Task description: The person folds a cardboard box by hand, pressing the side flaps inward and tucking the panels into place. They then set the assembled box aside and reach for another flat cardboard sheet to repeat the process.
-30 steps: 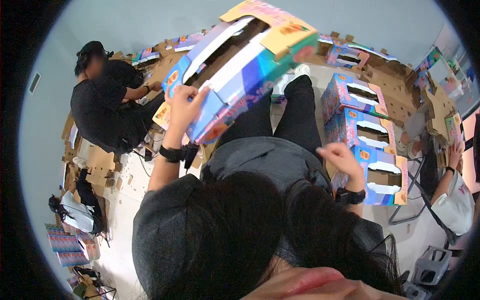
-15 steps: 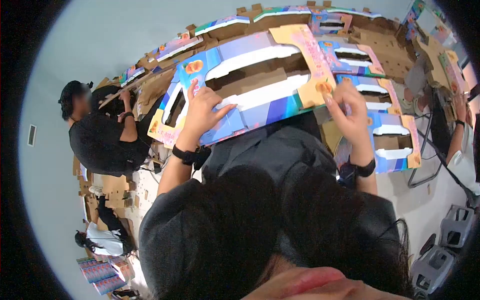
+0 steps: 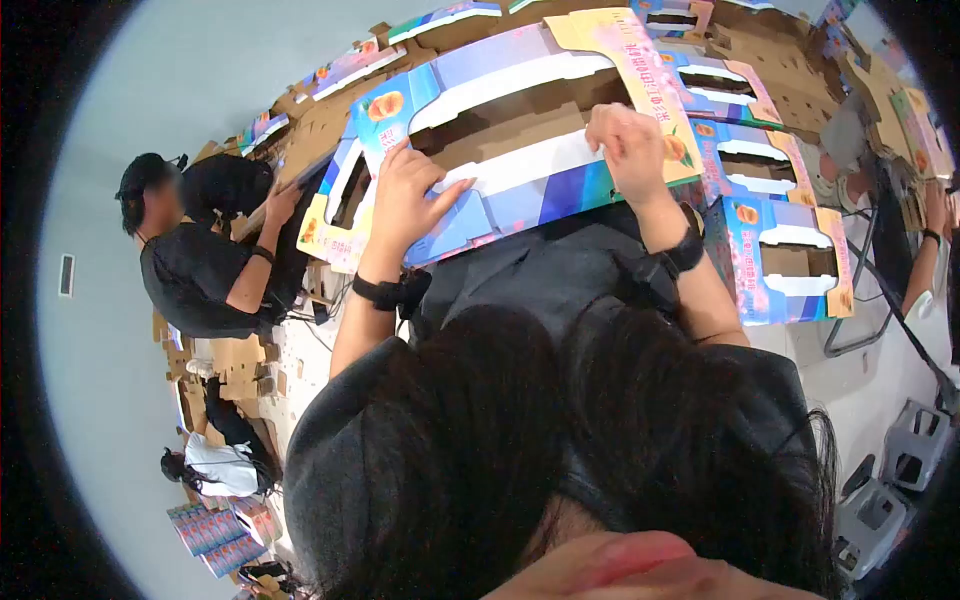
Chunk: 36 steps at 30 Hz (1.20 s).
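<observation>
A printed cardboard box (image 3: 480,80) lies across my lap, with a long top opening edged in white strips, peach pictures and yellow end panels. My left hand (image 3: 405,200) rests on its blue near-left panel, thumb spread from the slightly bent fingers. At the right end of the opening, above the near white strip (image 3: 540,163), is my right hand (image 3: 632,150). Its fingers are curled together, and what they hold, if anything, is hidden. Brown cardboard inside (image 3: 515,135) shows through the opening.
Similar boxes stand to the right, the nearest box (image 3: 745,255) beside my right arm. Flattened cardboard (image 3: 770,75) lies beyond them. A person in black (image 3: 205,270) works at the left, another person (image 3: 220,465) is farther back. Grey plastic stools (image 3: 870,525) are at lower right.
My right hand has left the box's right yellow corner and moved left to the opening's edge, fingers curling in. The left hand stays on the blue panel. The camera view has shifted slightly.
</observation>
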Each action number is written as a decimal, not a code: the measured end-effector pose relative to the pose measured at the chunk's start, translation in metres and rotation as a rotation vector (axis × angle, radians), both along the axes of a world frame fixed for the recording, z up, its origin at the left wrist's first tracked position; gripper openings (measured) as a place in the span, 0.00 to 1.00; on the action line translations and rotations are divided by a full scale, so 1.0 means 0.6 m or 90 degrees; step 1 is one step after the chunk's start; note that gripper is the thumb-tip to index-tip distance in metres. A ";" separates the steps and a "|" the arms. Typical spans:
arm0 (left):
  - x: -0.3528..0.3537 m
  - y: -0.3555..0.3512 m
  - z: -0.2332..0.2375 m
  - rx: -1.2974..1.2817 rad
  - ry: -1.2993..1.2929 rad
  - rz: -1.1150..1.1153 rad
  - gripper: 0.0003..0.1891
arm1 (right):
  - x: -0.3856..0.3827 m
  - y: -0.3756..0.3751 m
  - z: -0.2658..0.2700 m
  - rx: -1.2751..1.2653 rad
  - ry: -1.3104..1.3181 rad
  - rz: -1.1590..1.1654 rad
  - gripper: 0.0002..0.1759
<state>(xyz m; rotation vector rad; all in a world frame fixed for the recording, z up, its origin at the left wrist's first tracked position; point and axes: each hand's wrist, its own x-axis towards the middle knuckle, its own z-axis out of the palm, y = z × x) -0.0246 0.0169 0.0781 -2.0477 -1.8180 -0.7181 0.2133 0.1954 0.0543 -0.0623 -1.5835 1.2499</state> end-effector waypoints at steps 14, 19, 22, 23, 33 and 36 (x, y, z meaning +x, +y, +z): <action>0.010 -0.019 -0.006 0.059 0.040 -0.002 0.14 | 0.039 -0.032 0.072 0.212 0.145 -0.265 0.27; 0.017 -0.018 -0.005 0.079 0.043 -0.013 0.14 | 0.018 -0.036 -0.019 0.251 -0.069 -0.175 0.16; 0.017 -0.017 -0.002 0.091 0.034 0.006 0.14 | 0.029 -0.043 0.023 0.345 -0.033 -0.269 0.19; 0.016 -0.017 -0.004 0.092 0.030 0.008 0.14 | 0.042 -0.063 0.070 0.411 -0.003 -0.317 0.19; 0.036 -0.039 -0.011 0.128 0.021 0.003 0.13 | 0.094 -0.054 0.203 0.479 -0.122 -0.564 0.11; 0.055 -0.052 -0.015 0.173 0.013 0.013 0.13 | 0.085 -0.014 0.207 0.502 -0.169 -0.601 0.09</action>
